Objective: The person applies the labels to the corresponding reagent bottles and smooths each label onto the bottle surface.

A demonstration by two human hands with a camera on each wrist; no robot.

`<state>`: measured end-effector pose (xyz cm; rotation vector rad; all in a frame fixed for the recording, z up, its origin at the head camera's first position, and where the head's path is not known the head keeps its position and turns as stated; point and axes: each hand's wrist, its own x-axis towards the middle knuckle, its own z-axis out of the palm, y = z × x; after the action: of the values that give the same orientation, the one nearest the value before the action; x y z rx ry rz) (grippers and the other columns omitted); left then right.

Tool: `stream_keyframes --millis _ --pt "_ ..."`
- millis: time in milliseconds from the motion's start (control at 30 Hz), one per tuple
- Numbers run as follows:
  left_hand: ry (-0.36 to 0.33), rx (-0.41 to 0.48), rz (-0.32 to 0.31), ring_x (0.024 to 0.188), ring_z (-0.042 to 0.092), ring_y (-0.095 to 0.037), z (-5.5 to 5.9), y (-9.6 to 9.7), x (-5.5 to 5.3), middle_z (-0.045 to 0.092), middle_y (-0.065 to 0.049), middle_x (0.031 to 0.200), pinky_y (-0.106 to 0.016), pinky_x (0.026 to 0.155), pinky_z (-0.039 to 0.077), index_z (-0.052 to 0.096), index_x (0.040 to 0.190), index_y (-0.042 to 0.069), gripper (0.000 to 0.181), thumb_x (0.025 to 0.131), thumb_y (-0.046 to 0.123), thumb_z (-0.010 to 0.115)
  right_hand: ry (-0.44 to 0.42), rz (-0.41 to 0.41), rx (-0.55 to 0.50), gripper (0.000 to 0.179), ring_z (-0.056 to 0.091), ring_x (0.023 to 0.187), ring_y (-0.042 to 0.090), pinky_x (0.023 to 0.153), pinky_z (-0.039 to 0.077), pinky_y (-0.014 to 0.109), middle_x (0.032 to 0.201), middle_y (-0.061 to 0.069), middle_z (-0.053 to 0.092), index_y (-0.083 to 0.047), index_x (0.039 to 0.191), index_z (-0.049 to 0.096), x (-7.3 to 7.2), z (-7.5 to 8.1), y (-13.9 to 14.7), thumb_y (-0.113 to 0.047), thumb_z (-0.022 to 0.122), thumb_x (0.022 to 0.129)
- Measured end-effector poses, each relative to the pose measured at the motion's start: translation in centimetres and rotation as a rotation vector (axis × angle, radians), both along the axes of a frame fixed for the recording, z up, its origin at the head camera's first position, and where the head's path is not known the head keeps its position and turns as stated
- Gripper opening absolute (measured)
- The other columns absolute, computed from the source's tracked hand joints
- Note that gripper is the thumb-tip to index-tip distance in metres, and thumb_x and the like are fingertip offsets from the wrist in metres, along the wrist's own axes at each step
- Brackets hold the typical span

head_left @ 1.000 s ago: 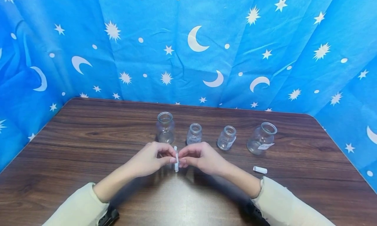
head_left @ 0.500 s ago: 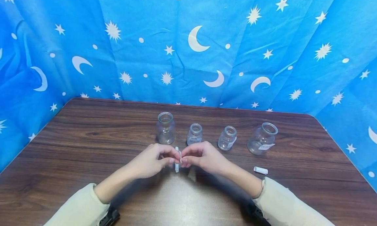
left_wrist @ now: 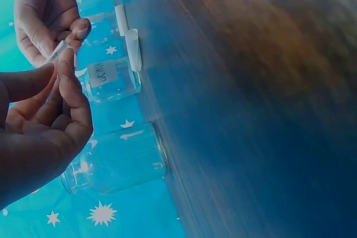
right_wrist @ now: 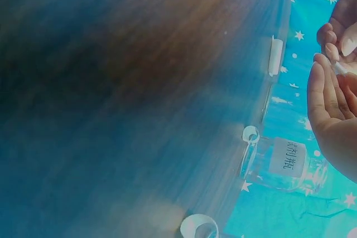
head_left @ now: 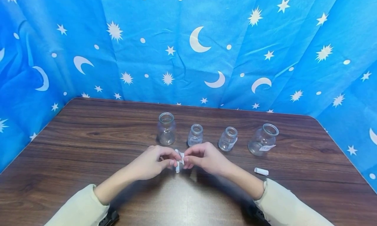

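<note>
My left hand (head_left: 151,162) and right hand (head_left: 206,157) meet over the middle of the table, fingertips close together. Between them both pinch a small white paper label (head_left: 182,157). Some print shows on this label (left_wrist: 60,52) in the left wrist view, though the fingers hide much of it. Just under the fingertips in the head view is a curled white paper piece (head_left: 177,168). Behind the hands stands a small glass jar (head_left: 195,139) with a label on its front. To its left, a taller glass jar (head_left: 166,131) shows no label.
Farther right stand another small labelled jar (head_left: 227,141) and a wide jar (head_left: 260,142) whose label (head_left: 267,147) sticks out at one end. A curled white paper piece (head_left: 261,171) lies before the wide jar. A blue curtain (head_left: 147,56) hangs behind the table (head_left: 103,121).
The fingertips have drawn slightly apart, the right hand shifting a little to the right. More of the white label now shows between them. The jars stay put.
</note>
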<state>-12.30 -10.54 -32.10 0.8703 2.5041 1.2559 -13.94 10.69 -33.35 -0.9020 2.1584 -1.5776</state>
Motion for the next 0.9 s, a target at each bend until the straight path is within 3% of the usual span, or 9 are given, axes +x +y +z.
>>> stream_keyframes --millis 200,333,567,700,900 --pt "0.087 -0.040 0.089 0.068 0.054 -0.005 -0.31 -0.25 -0.15 0.059 0.008 0.073 -0.023 0.062 0.046 0.064 0.085 0.010 0.002 0.084 0.013 0.063 -0.027 0.002 -0.019 0.011 0.062 0.073 0.039 0.067 0.052 0.039 0.078 0.018 0.066 0.010 0.091 0.063 0.11 0.16 0.24 0.004 0.056 0.086" --pt "0.099 -0.051 0.119 0.066 0.053 -0.006 -0.28 -0.22 -0.15 0.057 0.009 0.071 -0.023 0.061 0.045 0.061 0.080 0.012 0.008 0.084 0.019 0.064 -0.045 0.026 -0.045 0.011 0.061 0.073 0.042 0.067 0.053 0.039 0.079 0.020 0.065 0.011 0.091 0.062 0.07 0.03 0.31 0.004 0.056 0.086" --pt "0.077 -0.034 0.125 0.068 0.054 -0.006 0.10 0.17 0.09 0.061 0.009 0.074 -0.025 0.063 0.045 0.064 0.086 0.013 0.016 0.089 0.028 0.059 -0.025 0.019 -0.041 0.011 0.063 0.072 0.035 0.067 0.053 0.036 0.078 0.019 0.066 0.010 0.091 0.062 -0.03 -0.01 0.21 0.002 0.056 0.086" --pt "0.069 -0.013 0.126 0.069 0.055 -0.006 0.02 0.45 0.06 0.060 0.009 0.073 -0.025 0.064 0.045 0.063 0.082 0.013 0.021 0.086 0.033 0.061 -0.020 0.011 -0.039 0.011 0.063 0.072 0.037 0.067 0.053 0.036 0.077 0.019 0.066 0.010 0.090 0.063 0.02 0.07 0.10 0.001 0.056 0.087" --pt "0.091 0.001 0.133 0.068 0.055 -0.006 -0.21 0.51 -0.12 0.060 0.008 0.072 -0.024 0.063 0.046 0.062 0.082 0.011 0.009 0.085 0.020 0.063 -0.029 0.016 -0.051 0.011 0.063 0.071 0.034 0.067 0.053 0.038 0.077 0.020 0.065 0.010 0.091 0.062 0.03 0.00 0.10 0.002 0.056 0.087"
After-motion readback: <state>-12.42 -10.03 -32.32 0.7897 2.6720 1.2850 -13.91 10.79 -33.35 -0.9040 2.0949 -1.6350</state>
